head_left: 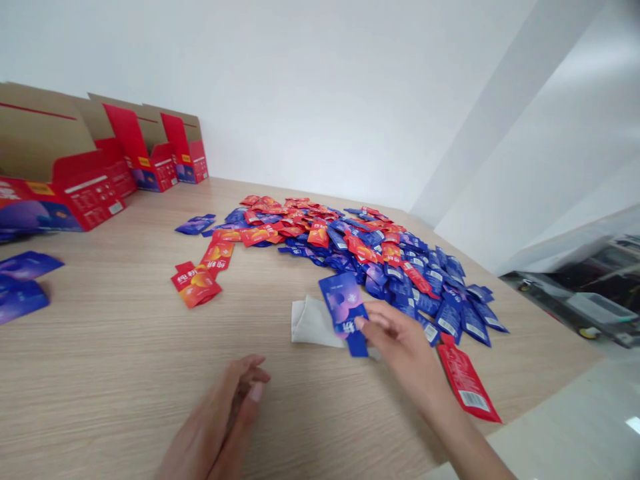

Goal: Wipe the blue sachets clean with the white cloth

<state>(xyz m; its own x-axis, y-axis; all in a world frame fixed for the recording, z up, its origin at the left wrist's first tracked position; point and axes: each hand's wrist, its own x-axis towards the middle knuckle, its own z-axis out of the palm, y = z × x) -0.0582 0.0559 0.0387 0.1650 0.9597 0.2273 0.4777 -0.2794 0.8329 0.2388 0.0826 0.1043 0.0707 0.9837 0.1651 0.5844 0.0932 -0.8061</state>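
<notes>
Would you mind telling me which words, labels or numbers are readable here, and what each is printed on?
Red sachet: large Chinese characters, too blurred to quote.
Blue sachet in the right hand: print too blurred to read.
Barcode on a second red sachet: digits too small.
Red carton: small print unreadable.

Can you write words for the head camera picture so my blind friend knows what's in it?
A right hand holds a blue sachet over a wooden table, beside a big pile of red and blue sachets; the empty left hand is nearby.
</notes>
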